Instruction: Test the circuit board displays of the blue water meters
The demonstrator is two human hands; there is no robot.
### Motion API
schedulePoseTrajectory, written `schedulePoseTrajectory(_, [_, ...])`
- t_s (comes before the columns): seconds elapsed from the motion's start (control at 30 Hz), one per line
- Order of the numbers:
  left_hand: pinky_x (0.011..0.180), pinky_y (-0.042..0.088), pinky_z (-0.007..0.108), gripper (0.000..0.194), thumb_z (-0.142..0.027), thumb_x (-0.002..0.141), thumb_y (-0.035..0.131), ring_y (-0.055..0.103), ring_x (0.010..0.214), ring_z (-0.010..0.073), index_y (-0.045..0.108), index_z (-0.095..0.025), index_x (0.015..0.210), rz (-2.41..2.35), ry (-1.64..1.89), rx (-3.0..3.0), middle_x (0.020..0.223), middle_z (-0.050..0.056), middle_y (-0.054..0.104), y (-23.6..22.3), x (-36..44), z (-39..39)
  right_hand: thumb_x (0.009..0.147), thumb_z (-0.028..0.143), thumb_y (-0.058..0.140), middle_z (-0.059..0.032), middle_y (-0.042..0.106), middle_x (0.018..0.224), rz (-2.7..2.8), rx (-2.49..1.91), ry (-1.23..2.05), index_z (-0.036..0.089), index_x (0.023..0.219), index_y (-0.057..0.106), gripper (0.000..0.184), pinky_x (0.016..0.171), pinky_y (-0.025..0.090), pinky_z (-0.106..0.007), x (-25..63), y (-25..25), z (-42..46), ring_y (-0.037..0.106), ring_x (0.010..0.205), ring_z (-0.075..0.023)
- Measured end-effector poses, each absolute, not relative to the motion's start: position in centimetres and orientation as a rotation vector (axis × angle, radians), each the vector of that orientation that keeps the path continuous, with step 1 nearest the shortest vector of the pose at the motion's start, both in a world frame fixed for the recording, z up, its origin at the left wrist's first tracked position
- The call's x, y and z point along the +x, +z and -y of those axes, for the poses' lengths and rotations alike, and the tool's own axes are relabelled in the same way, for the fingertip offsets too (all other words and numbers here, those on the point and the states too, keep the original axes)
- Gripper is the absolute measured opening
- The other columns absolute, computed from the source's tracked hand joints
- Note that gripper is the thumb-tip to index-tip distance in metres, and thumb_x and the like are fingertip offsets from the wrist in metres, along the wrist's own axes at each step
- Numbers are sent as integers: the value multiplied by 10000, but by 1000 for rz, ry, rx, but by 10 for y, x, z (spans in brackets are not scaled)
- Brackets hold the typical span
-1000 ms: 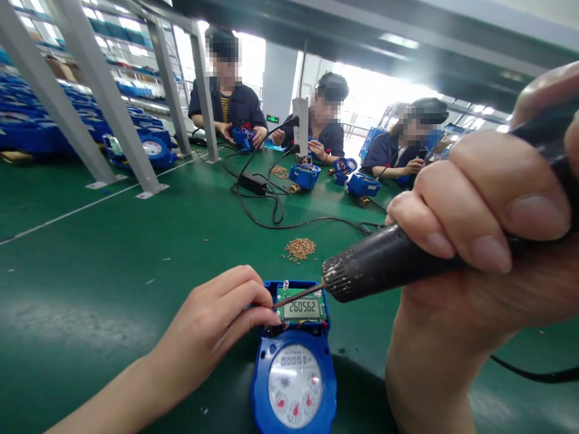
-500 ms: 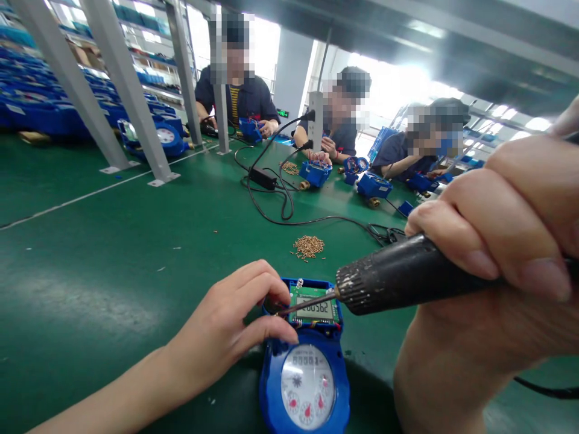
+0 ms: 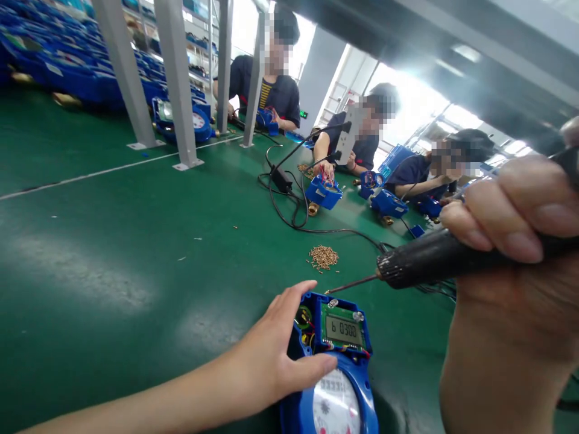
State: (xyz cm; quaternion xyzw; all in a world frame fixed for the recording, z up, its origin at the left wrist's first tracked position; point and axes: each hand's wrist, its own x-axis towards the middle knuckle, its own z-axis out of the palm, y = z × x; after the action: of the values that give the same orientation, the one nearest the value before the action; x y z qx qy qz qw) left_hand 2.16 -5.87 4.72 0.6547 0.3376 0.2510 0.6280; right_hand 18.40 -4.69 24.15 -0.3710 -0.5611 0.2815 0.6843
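A blue water meter (image 3: 364,386) lies at the bottom middle, its upper housing uncovered. Inside that housing are a green circuit board, thin wires and a digital display (image 3: 344,330). My left hand (image 3: 284,352) grips the meter's left side, fingers at the upper edge and thumb over the round dial (image 3: 337,407). Wrapped in my right hand (image 3: 511,217) is a black electric screwdriver (image 3: 418,263), pointing left. Its thin bit ends just above the housing's top edge, with a small brass-coloured screw at the tip. Beyond it sits a pile of brass screws (image 3: 324,257).
Black cables (image 3: 294,223) run across the green table (image 3: 136,253) to a power strip (image 3: 350,135). Grey metal posts (image 3: 177,84) rise at the left, near many stacked blue meters (image 3: 81,75). Three co-workers sit across the table with other blue meters (image 3: 324,191).
The screwdriver bit has come out of the meter's left compartment to above its top edge. My left fingers have spread along the meter's side. The display reading is different, and the view has shifted.
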Motion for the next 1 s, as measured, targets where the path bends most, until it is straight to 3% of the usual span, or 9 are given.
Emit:
schedulePoseTrajectory(0.17, [1189, 293, 614, 935, -462, 711, 740, 435, 1391, 388, 298, -272, 1513, -770, 558, 1477, 1518, 161, 459, 49, 23, 57, 639, 249, 724, 111, 315, 488, 1324, -877, 582, 259, 796, 581, 213, 389, 102, -375, 174, 231, 46, 215, 361, -77])
schedulePoseTrajectory(0.43, [1192, 266, 626, 905, -422, 674, 705, 426, 1381, 395, 315, -274, 1477, -762, 571, 1458, 1498, 158, 458, 52, 27, 55, 655, 224, 807, 104, 339, 485, 1348, -909, 585, 265, 781, 595, 249, 343, 142, -346, 172, 231, 45, 233, 339, -75])
schedulePoseTrajectory(0.53, [1183, 278, 632, 902, -409, 649, 694, 452, 1353, 396, 318, -266, 1456, -770, 584, 1452, 1464, 165, 483, 52, 30, 57, 676, 332, 812, 102, 322, 451, 1360, -916, 619, 258, 721, 570, 257, 314, 186, -317, 163, 233, 42, 226, 310, -70])
schedulePoseTrajectory(0.73, [1137, 338, 635, 844, -384, 650, 692, 526, 1274, 381, 362, -278, 1420, -757, 688, 1431, 1412, 145, 539, 42, 34, 61, 763, 600, 660, 82, 248, 322, 1368, -1001, 843, 254, 545, 428, 470, 241, 160, -256, 144, 244, 33, 182, 226, -82])
schedulePoseTrajectory(0.9, [1086, 406, 610, 784, -376, 669, 700, 578, 1203, 361, 415, -307, 1396, -749, 765, 1457, 1367, 119, 583, 31, 35, 60, 786, 565, 654, 98, 246, 303, 1456, -947, 952, 263, 583, 518, 389, 237, 164, -241, 136, 247, 26, 170, 214, -71])
schedulePoseTrajectory(1.0, [1082, 417, 586, 770, -371, 665, 703, 584, 1194, 353, 431, -300, 1382, -726, 785, 1477, 1335, 116, 600, 30, 34, 59, 809, 549, 644, 103, 271, 313, 1535, -970, 993, 266, 702, 603, 306, 261, 207, -259, 141, 243, 23, 205, 226, -79])
